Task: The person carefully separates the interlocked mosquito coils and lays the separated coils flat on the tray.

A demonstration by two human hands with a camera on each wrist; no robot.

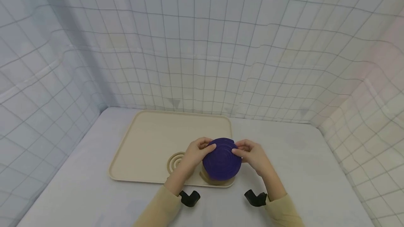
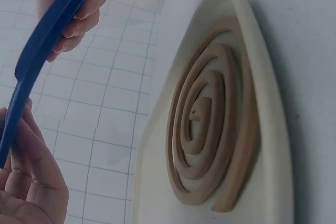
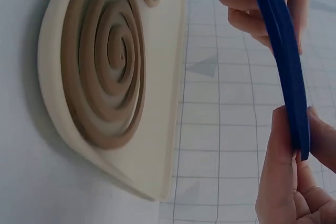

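A purple-blue spiral disc (image 1: pixel 222 160) is held up by both hands above the right front corner of the beige tray (image 1: pixel 148 143). The left hand (image 1: pixel 197 152) pinches its upper left edge, thumb on the face; the right hand (image 1: pixel 254 155) pinches its upper right edge the same way. Seen edge-on, the disc (image 2: pixel 39 51) is thin and slightly bent in the left wrist view. Below it, a large brown coiled spiral (image 3: pixel 105 61) lies in the tray's corner, mostly hidden by the disc in the head view.
A smaller brown spiral (image 1: pixel 175 162) lies in the tray, left of the large one, partly behind the left forearm. Black wrist-worn pieces (image 1: pixel 190 198) show at both wrists. White table surface (image 1: pixel 284 150) extends right of the tray, and grid-patterned curtains (image 1: pixel 202 45) surround the table.
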